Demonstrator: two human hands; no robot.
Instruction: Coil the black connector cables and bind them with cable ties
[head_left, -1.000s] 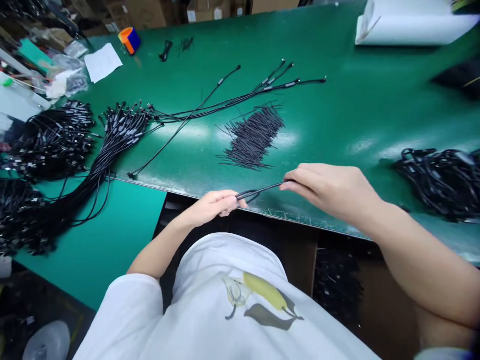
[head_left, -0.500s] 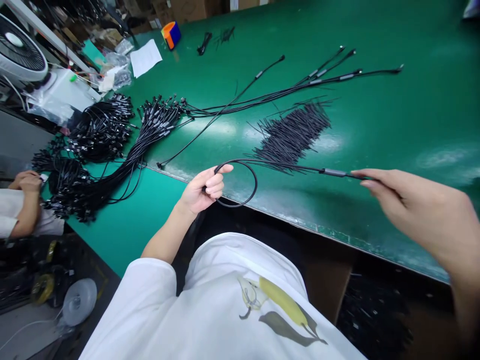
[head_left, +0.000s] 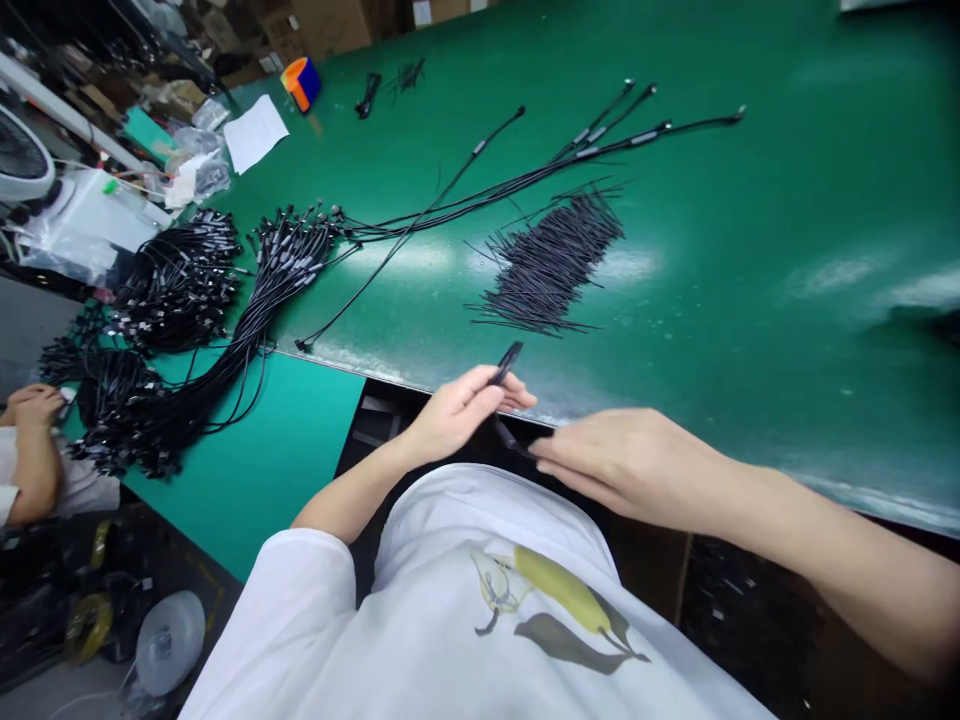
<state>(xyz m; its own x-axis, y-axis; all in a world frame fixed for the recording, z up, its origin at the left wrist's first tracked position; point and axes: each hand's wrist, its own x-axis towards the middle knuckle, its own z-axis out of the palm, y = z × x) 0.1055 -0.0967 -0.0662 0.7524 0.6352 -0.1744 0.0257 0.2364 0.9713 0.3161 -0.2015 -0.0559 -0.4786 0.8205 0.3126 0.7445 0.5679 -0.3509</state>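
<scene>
The left hand (head_left: 457, 415) pinches a black cable (head_left: 508, 363) between narrow fingers (head_left: 487, 393) below the desk's (head_left: 750, 320) front edge, lower centre of the frame; the right hand (head_left: 637, 468) grips the cable's lower end just beside it.

Green workbench (head_left: 750, 300), cardboard boxes (head_left: 322, 25) beyond it, and what looks like a white fan (head_left: 22, 160) at far left

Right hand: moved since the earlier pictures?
Yes: the right hand has come inward against the pile of short black wires, from far right of it to nearly below it, beside the left hand.
</scene>
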